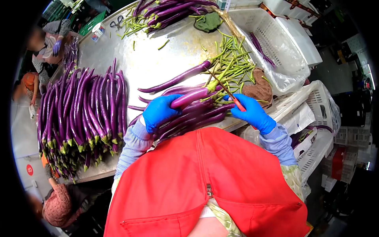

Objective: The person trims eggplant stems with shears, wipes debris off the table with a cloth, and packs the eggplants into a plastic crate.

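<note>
My left hand (160, 112), in a blue glove, is wrapped round a long purple eggplant (190, 97) whose green stem end points right. In my right hand (252, 113), also blue-gloved, are red-handled scissors (238, 104); their blades reach up and left near the eggplant's stem. More eggplants (193, 118) lie under and beside my left hand. A single eggplant (177, 78) rests just above on the metal table (118, 51). Cut green stems (231, 59) are heaped beyond the scissors, next to a brown cloth (258, 87).
A large pile of eggplants (85, 106) covers the table's left side. Another eggplant pile (173, 12) and a green cloth (208, 22) lie at the far edge. White crates (276, 43) stand at the right. Other people (59, 205) are at the left.
</note>
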The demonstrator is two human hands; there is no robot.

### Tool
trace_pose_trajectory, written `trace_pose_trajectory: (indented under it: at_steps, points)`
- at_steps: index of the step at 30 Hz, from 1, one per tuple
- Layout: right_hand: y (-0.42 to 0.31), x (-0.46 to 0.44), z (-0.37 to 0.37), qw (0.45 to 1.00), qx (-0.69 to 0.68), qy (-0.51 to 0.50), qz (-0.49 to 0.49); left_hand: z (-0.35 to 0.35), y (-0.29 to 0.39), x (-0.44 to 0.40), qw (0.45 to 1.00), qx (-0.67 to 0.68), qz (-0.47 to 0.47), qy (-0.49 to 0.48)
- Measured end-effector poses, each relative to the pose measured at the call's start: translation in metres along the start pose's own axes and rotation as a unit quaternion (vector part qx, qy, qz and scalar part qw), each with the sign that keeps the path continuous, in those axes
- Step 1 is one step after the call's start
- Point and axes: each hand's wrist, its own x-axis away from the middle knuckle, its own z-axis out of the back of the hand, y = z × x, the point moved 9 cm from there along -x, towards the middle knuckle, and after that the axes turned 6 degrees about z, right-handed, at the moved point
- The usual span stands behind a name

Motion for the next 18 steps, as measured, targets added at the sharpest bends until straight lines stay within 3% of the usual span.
trace_pose_trajectory:
  at_steps: [4,9,13,18]
  points:
    - [-0.005,0.004,-0.001,0.998,0.021,0.035,0.045,0.005,-0.003,0.000,1.000,0.005,0.012,0.016]
    - [0.012,0.009,0.009,0.993,-0.039,0.075,0.078,0.009,-0.032,-0.005,0.969,0.242,0.017,-0.042]
    - [0.018,0.013,0.013,1.000,-0.004,-0.004,-0.028,0.017,-0.029,0.008,0.901,0.411,0.064,-0.123]
    - [0.001,0.004,0.006,0.998,0.024,-0.053,-0.020,0.015,-0.018,0.016,0.877,0.435,0.083,-0.187]
